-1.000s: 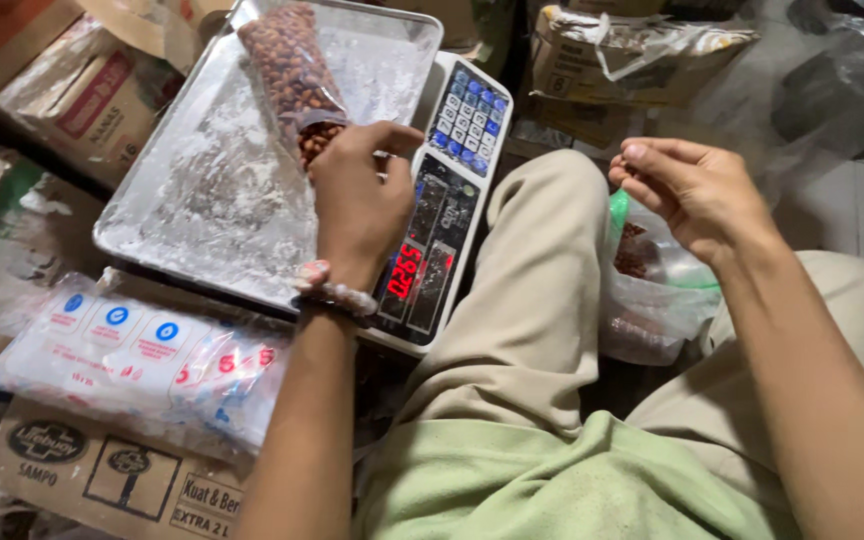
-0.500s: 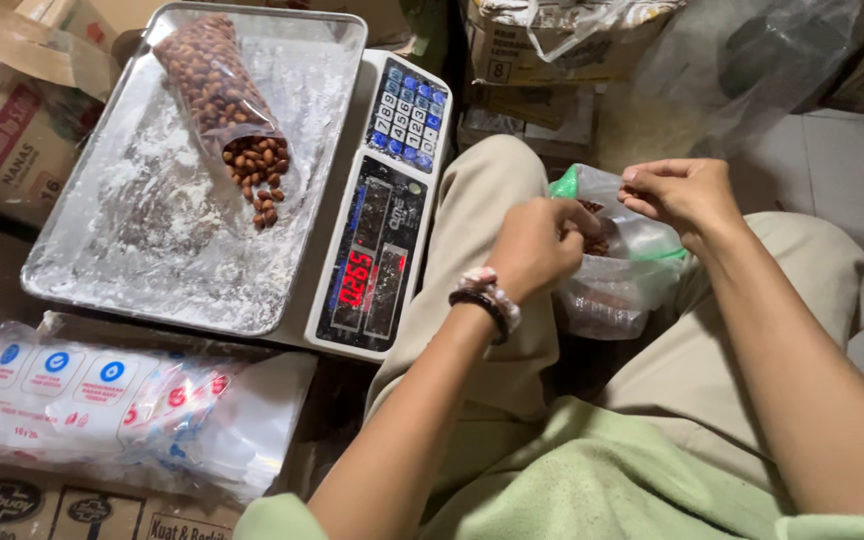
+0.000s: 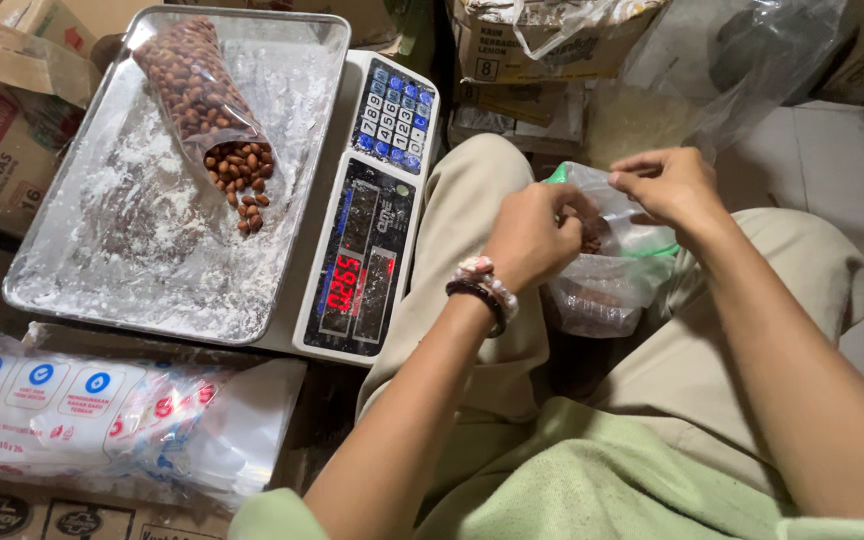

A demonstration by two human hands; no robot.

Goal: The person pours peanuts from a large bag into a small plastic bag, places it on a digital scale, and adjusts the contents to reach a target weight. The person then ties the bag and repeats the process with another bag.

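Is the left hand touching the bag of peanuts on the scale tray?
No, the left hand is at the clear plastic bag on the lap, apart from the peanut bag on the tray.

Both arms stretched forward over the lap, left hand (image 3: 530, 235) curled with fingers bent inward, right hand (image 3: 670, 185) held close, fingertips pinched together

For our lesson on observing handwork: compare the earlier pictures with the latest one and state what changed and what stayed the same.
The left hand let go of the peanut bag on the scale tray and moved right to the clear plastic bag in the lap, where it now reaches into the opening. The right hand stayed at that bag's rim. The peanut bag still lies open on the tray, nuts spilled, and the scale display stays lit.
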